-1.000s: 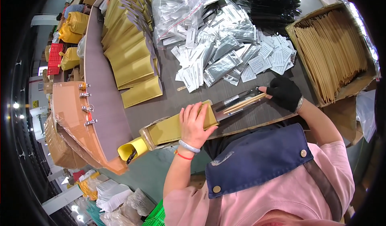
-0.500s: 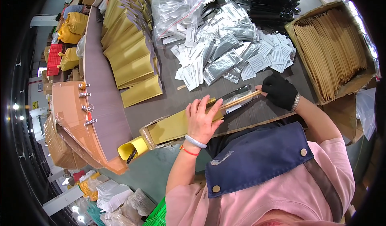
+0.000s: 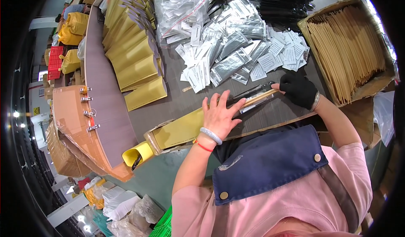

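My left hand, bare, rests with fingers spread over the right end of a gold paper sleeve and across a pair of wooden chopsticks. My right hand, in a black glove with the thumb tip bare, pinches the chopsticks' right end. Beside the chopsticks lies a glossy black utensil, its kind unclear. Below them a clear and white packet is partly covered. How far the items reach into the sleeve is hidden under my left hand.
Gold sleeves are stacked at the left, and silver and white sachets are heaped centrally. Glossy black utensils lie behind. A cardboard box of wooden chopsticks stands right. A yellow open-ended holder is at the table's front edge.
My left hand has slid right along the sleeve onto the chopsticks, covering the sleeve's right end. My right hand has shifted slightly right and away from me, still pinching the chopsticks.
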Available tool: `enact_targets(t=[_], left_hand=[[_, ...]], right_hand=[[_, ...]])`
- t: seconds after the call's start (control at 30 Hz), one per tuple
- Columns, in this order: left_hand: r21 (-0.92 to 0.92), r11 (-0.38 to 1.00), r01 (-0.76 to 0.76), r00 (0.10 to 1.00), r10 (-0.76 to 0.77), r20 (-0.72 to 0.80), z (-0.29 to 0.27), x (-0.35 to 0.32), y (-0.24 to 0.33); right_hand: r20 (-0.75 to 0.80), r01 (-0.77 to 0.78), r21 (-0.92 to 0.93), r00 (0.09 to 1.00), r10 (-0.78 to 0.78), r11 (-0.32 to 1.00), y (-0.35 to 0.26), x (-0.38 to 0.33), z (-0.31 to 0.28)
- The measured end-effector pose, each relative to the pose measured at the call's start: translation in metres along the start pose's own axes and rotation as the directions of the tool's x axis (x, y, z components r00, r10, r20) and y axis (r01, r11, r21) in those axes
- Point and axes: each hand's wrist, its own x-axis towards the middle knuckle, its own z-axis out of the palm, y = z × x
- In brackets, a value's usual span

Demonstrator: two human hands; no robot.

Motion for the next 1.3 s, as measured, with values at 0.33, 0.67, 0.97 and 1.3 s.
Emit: enact_targets(t=[0.33, 0.67, 0.97, 1.3], left_hand=[[-0.128, 0.992, 0.016, 0.989, -0.035, -0.145, -0.006, -0.016, -0.012], [-0.108, 0.994, 0.021, 0.99, -0.035, -0.137, 0.002, 0.007, 0.008], [-0.024, 1.0, 0.004, 0.998, -0.006, -0.07, -0.008, 0.012, 0.004], [-0.088, 0.996, -0.019, 1.0, 0.018, -0.011, -0.01, 0.019, 0.006]], right_hand=[[-0.048, 0.152, 0.039, 0.988, -0.15, 0.988, -0.009, 0.016, 0.019], [0.07, -0.211, 0.243, 0.977, 0.2, 0.947, -0.042, 0.024, 0.041], [-0.169, -0.212, 0.275, 0.95, 0.264, 0.938, -0.061, 0.033, 0.018], [-0.216, -0.187, 0.373, 0.935, 0.281, 0.909, -0.071, 0.042, 0.036]])
